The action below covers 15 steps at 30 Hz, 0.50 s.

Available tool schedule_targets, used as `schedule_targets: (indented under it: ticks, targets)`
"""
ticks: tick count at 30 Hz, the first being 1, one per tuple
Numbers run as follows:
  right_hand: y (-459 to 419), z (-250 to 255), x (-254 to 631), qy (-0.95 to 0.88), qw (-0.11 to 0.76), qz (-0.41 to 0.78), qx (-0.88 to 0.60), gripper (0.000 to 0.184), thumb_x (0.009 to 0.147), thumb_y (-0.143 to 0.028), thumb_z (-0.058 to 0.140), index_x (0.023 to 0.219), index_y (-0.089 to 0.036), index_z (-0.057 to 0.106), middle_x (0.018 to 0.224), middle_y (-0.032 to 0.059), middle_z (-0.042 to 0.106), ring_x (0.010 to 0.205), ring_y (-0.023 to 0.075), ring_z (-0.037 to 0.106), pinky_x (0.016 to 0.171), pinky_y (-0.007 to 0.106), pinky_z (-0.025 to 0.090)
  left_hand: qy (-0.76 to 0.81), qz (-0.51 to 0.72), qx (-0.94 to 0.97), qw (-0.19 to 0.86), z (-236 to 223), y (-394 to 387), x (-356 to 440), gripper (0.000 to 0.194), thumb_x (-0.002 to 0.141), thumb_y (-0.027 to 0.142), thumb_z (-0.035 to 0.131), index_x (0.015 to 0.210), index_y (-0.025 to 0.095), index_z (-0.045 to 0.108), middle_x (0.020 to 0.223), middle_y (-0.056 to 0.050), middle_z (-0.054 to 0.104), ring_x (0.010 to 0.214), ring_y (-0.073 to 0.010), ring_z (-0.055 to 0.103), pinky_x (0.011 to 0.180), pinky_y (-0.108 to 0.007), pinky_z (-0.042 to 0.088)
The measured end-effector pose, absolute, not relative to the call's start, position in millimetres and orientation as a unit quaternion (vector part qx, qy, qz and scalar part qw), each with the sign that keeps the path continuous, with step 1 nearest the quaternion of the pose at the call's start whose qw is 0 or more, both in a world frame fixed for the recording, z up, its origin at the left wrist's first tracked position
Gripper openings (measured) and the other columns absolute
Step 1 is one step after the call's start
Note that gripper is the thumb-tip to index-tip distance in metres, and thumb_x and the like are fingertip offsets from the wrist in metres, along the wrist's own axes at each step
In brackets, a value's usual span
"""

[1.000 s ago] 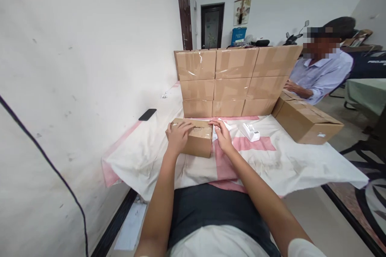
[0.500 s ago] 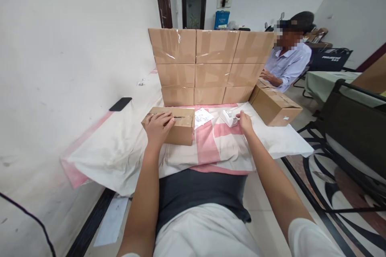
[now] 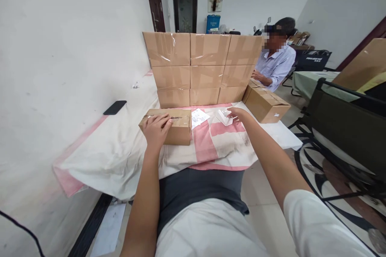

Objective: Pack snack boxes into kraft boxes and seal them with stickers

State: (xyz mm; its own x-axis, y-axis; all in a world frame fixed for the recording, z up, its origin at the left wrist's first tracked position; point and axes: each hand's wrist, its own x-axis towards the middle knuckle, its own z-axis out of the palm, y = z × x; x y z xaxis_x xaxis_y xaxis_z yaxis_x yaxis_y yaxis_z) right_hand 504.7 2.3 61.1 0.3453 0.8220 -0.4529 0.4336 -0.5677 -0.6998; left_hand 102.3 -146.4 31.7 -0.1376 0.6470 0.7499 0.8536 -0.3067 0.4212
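Note:
My left hand point(image 3: 157, 125) lies flat over the top of a closed cardboard box point(image 3: 177, 133), its fingers stretched across the lid beside a dark slit and some printing. Over to the right, my right hand point(image 3: 237, 115) is at the near right end of a small white tape dispenser point(image 3: 223, 118). Thumb and fingers are apart there, with the fingertips over the dispenser's edge; whether they touch it is hard to see. Between the box and the dispenser lies a white sheet of paper with printed drawings point(image 3: 199, 118).
A wall of stacked, taped cardboard boxes point(image 3: 208, 76) stands behind. Another box point(image 3: 267, 102) sits at the right, near a seated person point(image 3: 276, 64). A black phone point(image 3: 115, 107) lies left on the pink-and-white cloth point(image 3: 205, 144). A dark folding chair point(image 3: 346, 120) stands right.
My right hand has shifted forward and left over the tape dispenser, and its fingers have spread. My left hand stays on the box. The view has turned slightly right.

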Motion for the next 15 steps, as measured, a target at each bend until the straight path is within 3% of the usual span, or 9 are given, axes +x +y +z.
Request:
schedule_targets:
  ticks: [9, 15]
  targets:
    - [2.6, 63.9, 500.7, -0.391, 0.230, 0.399, -0.797, 0.029, 0.074, -0.033, 0.088, 0.081, -0.019, 0.064, 0.083, 0.0069, 0.068, 0.072, 0.0190, 0.063, 0.061, 0.034, 0.057, -0.571, -0.493, -0.647, 0.114, 28.2, -148.3, 102.2, 0.027, 0.099, 0.048, 0.057, 0.105, 0.036, 0.080, 0.120, 0.003, 0.079, 0.115, -0.0308, 0.063, 0.107, -0.053, 0.035]
    - [10.3, 63.7, 498.9, -0.403, 0.267, 0.387, -0.785, 0.029, 0.075, -0.024, 0.089, 0.075, -0.019, 0.060, 0.079, 0.0072, 0.064, 0.067, 0.0177, 0.059, 0.054, 0.031, 0.054, -0.577, -0.493, -0.642, 0.103, 29.5, -150.5, 104.2, 0.029, 0.100, 0.049, 0.056, 0.106, 0.035, 0.081, 0.121, 0.002, 0.079, 0.116, -0.0323, 0.061, 0.107, -0.055, 0.035]
